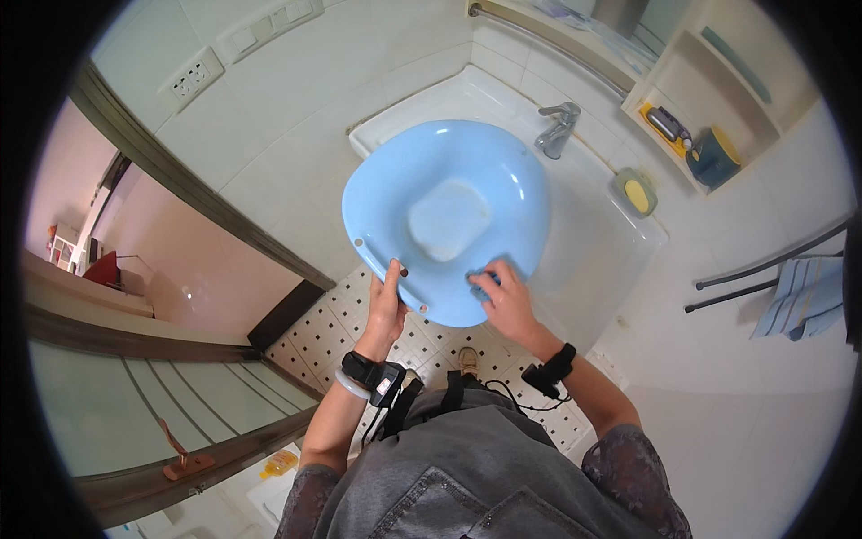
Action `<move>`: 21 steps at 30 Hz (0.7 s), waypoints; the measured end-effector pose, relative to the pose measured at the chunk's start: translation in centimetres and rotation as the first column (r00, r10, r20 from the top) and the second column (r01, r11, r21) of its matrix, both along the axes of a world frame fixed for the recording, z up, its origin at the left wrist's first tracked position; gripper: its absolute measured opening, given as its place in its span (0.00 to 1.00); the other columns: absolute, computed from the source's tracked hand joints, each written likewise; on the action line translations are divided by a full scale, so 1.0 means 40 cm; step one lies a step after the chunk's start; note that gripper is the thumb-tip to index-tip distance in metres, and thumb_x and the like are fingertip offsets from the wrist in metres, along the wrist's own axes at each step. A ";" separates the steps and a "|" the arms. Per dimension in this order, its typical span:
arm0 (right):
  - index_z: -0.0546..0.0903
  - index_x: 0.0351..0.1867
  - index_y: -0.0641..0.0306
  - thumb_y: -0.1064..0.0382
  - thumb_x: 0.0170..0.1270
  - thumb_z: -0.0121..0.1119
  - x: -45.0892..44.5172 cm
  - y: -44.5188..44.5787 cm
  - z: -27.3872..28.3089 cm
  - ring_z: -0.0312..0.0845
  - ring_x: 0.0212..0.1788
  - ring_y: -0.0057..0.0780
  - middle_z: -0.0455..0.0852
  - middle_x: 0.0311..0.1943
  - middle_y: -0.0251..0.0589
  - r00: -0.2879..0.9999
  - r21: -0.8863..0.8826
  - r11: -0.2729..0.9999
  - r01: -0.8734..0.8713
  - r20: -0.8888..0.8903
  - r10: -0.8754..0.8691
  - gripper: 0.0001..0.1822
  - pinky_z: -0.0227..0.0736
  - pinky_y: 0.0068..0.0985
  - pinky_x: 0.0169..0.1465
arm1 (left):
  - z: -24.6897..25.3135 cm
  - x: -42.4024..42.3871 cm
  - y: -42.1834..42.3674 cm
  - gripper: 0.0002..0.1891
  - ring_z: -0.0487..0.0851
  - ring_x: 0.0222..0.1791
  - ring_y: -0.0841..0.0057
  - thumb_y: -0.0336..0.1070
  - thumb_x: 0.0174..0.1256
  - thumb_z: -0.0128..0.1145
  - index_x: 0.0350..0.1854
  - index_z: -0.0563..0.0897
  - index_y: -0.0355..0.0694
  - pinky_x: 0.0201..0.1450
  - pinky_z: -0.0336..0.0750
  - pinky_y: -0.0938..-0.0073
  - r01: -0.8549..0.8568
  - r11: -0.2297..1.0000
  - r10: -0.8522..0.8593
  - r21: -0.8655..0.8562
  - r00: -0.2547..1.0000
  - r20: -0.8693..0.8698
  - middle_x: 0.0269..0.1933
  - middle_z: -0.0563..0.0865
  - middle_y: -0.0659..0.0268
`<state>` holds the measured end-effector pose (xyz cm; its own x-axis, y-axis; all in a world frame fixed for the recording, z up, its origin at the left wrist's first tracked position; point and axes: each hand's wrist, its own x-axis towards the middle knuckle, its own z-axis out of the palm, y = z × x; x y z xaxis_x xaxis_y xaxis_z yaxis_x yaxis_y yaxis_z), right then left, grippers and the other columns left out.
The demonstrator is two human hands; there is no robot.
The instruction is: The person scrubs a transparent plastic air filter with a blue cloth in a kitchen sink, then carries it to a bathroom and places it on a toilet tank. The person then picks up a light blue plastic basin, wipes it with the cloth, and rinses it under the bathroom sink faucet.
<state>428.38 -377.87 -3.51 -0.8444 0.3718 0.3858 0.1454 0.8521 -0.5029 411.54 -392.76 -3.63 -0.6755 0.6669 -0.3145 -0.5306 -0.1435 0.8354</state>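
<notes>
A light blue plastic basin (471, 151), with small holes in one side of its rim, is held tilted over the white ceramic sink (586, 249). My left hand (387, 306) grips that holed side, thumb on the inner face and fingers mostly hidden behind the rim. Pinched in the fingers of my right hand (505, 296) is a small blue scrubbing cloth or pad (479, 290), pressed on the basin's inside near its lower right edge. Whitish marks show on the basin's bottom.
A chrome faucet (557, 131) stands at the sink's back edge, beside yellow soap in a green dish (635, 193). A wall shelf (700, 182) holds a dark green cup (714, 158). At right, a striped towel (801, 296) hangs on a rack. A glazed door (161, 404) stands at lower left.
</notes>
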 end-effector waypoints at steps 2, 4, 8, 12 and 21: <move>0.79 0.45 0.58 0.77 0.43 0.58 0.010 -0.044 0.009 0.72 0.48 0.43 0.70 0.44 0.43 0.994 -0.048 0.993 -0.106 -0.011 0.106 0.23 0.74 0.34 0.44 | 0.005 0.000 -0.008 0.24 0.81 0.39 0.73 0.51 0.71 0.47 0.60 0.59 0.41 0.25 0.85 0.71 0.003 1.000 -0.003 0.002 1.000 0.010 0.47 0.70 0.62; 0.79 0.44 0.60 0.78 0.43 0.58 -0.014 -0.086 0.014 0.72 0.47 0.44 0.70 0.44 0.44 0.980 -0.049 0.981 -0.189 -0.078 0.185 0.22 0.74 0.36 0.45 | -0.009 0.006 -0.009 0.26 0.82 0.39 0.73 0.55 0.71 0.43 0.61 0.60 0.42 0.25 0.83 0.72 -0.006 1.000 0.006 0.012 1.000 -0.005 0.47 0.73 0.63; 0.78 0.41 0.63 0.77 0.44 0.57 -0.156 -0.130 0.035 0.72 0.45 0.46 0.72 0.42 0.44 0.974 -0.168 0.963 -0.213 -0.113 0.196 0.18 0.72 0.39 0.45 | -0.040 0.026 -0.009 0.25 0.81 0.39 0.76 0.58 0.72 0.38 0.61 0.59 0.46 0.28 0.81 0.76 -0.034 0.997 0.035 0.071 0.999 -0.012 0.45 0.75 0.65; 0.78 0.38 0.66 0.78 0.44 0.55 -0.242 -0.117 0.036 0.74 0.42 0.44 0.74 0.38 0.43 0.960 -0.203 0.960 -0.194 -0.242 0.143 0.16 0.71 0.35 0.43 | -0.037 0.024 -0.029 0.23 0.80 0.40 0.76 0.55 0.74 0.36 0.64 0.56 0.50 0.30 0.82 0.76 0.051 0.997 -0.042 0.061 0.990 -0.137 0.47 0.74 0.64; 0.78 0.38 0.64 0.79 0.44 0.54 -0.092 -0.047 -0.001 0.73 0.44 0.44 0.74 0.38 0.42 0.947 -0.242 0.929 -0.282 0.088 0.310 0.17 0.70 0.37 0.44 | -0.073 0.009 -0.070 0.28 0.69 0.59 0.67 0.52 0.75 0.39 0.70 0.50 0.48 0.51 0.77 0.64 0.058 0.996 -0.046 0.071 0.986 -0.160 0.61 0.66 0.57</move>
